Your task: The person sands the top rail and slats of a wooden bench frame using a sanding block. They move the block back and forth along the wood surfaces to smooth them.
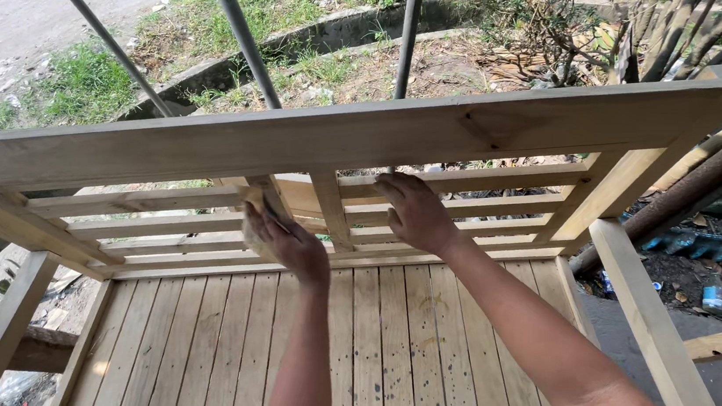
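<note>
Both our forearms reach over the slatted seat [392, 341]. Our left hand [290, 241] pinches sandpaper [253, 215] against a backrest upright [270, 194]; our right hand [415, 214] presses flat on the slats [468, 210]. Wood looks bare, seemingly mid-sanding.

Outdoors in daylight: grass [84, 79] and a concrete curb [310, 40] beyond metal poles [244, 38], bare branches [686, 4] at right.

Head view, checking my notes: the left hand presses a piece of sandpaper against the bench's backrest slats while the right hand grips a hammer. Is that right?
Not quite. The head view shows the right hand holding no hammer; it rests bare on the backrest slats. The left hand does press sandpaper against them.
</note>
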